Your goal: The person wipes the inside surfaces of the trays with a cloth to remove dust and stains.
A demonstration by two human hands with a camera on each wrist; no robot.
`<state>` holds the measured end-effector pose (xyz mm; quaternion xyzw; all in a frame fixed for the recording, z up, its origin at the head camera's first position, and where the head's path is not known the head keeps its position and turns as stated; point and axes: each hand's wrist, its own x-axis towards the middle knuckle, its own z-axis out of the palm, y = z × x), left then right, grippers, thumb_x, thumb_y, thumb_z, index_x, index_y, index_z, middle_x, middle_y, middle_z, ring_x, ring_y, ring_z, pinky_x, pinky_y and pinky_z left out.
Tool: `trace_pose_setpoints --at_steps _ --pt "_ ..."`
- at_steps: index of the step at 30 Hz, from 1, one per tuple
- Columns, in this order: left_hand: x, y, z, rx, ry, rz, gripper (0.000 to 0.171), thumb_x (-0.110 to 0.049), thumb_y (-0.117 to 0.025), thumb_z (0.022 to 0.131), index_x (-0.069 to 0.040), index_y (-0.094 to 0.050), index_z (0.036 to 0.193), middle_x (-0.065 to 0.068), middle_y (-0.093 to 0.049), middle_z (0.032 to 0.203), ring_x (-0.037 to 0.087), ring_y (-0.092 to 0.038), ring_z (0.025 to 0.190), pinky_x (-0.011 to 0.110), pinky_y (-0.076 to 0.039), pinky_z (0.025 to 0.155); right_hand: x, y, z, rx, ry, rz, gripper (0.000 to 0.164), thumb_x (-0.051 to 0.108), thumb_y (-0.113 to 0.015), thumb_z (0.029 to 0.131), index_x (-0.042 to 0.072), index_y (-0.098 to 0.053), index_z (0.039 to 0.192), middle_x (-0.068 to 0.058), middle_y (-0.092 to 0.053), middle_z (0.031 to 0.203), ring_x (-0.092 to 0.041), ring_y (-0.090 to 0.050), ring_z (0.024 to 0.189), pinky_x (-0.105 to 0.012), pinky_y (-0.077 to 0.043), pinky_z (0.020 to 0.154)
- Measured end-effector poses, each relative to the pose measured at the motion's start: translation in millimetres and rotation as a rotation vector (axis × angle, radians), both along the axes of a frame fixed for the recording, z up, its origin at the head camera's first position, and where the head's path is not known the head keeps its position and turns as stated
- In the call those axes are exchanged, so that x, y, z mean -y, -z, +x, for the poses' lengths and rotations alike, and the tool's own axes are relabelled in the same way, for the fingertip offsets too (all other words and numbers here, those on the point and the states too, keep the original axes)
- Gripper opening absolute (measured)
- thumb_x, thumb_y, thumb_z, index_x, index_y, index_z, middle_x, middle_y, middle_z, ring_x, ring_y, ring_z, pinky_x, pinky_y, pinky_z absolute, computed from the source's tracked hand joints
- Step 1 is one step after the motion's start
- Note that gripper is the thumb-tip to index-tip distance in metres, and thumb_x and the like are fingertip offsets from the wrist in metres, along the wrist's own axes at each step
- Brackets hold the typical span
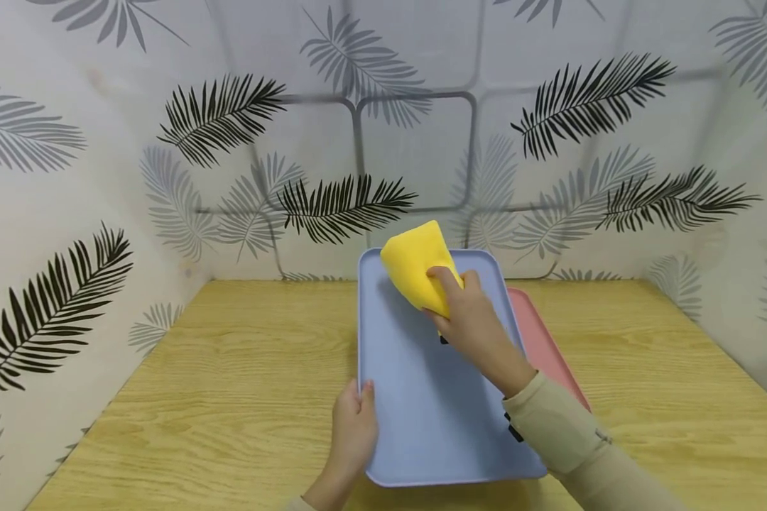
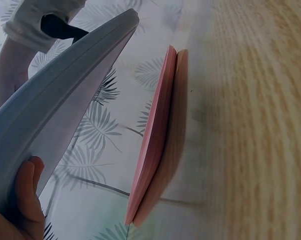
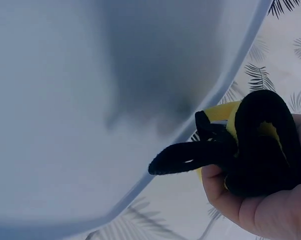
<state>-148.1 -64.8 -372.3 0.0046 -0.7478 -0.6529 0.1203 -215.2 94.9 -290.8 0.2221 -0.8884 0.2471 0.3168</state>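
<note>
My left hand (image 1: 356,426) grips the left rim of a light blue rectangular tray (image 1: 415,397), its thumb on the rim. In the left wrist view the tray (image 2: 55,100) is tilted and held above the wooden table. My right hand (image 1: 476,319) holds a bunched yellow cloth (image 1: 415,262) over the tray's far part. The right wrist view shows black parts of that cloth (image 3: 265,145) folded in the fingers, and a dark shadow on the tray. Whether the cloth touches the tray, I cannot tell.
A pink tray (image 1: 546,341) lies on the wooden table (image 1: 249,376), partly hidden behind the blue one. Leaf-patterned walls (image 1: 415,156) stand at the back and both sides of the table.
</note>
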Motion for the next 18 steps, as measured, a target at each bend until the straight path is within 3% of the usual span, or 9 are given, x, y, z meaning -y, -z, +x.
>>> trace_pose_setpoints --at_steps 6,18 --pt "-3 0.0 2.5 -0.012 0.013 -0.008 0.020 -0.004 -0.040 0.093 0.011 -0.054 0.093 0.003 -0.043 0.060 0.012 -0.042 0.052 0.025 -0.039 0.045 8 -0.4 -3.4 -0.018 -0.021 0.047 0.053 0.006 -0.074 0.072 0.007 -0.051 0.120 -0.024 -0.043 0.087 -0.033 -0.049 0.066 -0.039 -0.047 0.057" --pt "-7 -1.0 6.7 -0.042 0.032 -0.069 0.017 -0.002 -0.041 0.092 0.009 -0.054 0.094 0.000 -0.036 0.059 0.010 -0.035 0.050 0.021 -0.032 0.043 15 4.3 -3.2 0.020 0.002 0.092 0.048 0.004 -0.075 0.070 0.006 -0.055 0.114 -0.025 -0.045 0.089 -0.032 -0.050 0.066 -0.037 -0.047 0.056"
